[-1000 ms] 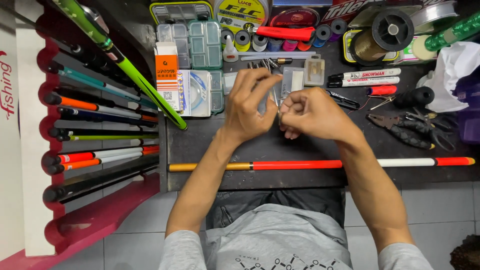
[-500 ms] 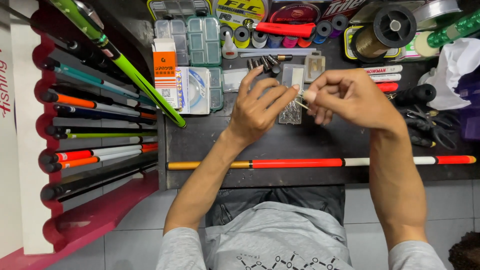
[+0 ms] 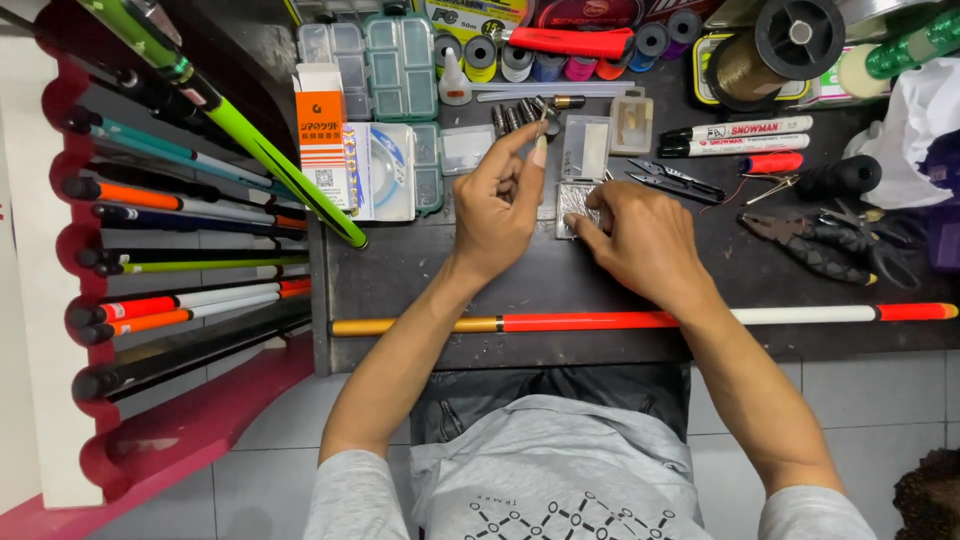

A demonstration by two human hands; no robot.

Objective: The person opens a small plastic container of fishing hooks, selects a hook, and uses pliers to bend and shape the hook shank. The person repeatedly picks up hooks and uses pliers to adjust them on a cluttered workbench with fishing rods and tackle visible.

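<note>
The left hand [image 3: 500, 205] is raised a little over the dark workbench [image 3: 560, 290], thumb and forefinger pinched together at their tips on something too small to make out, the other fingers loosely curled; the right hand [image 3: 640, 240] lies low on the bench, its fingertips pressed to a small clear packet [image 3: 573, 202] with a silvery, glittering content (I cannot tell whether it is gripped or only held down). That packet sits flat between the two hands, just below a second clear packet [image 3: 586, 148]; near the right hand lie black snips [image 3: 675, 180], two marker pens [image 3: 735, 138] and dark pliers [image 3: 815, 250]; a long orange, white and yellow rod [image 3: 640, 320] runs across the bench edge below both wrists; green compartment boxes [image 3: 400, 65] stand beyond the left hand; more rods fill the pink rack [image 3: 180, 420] at the left.
</note>
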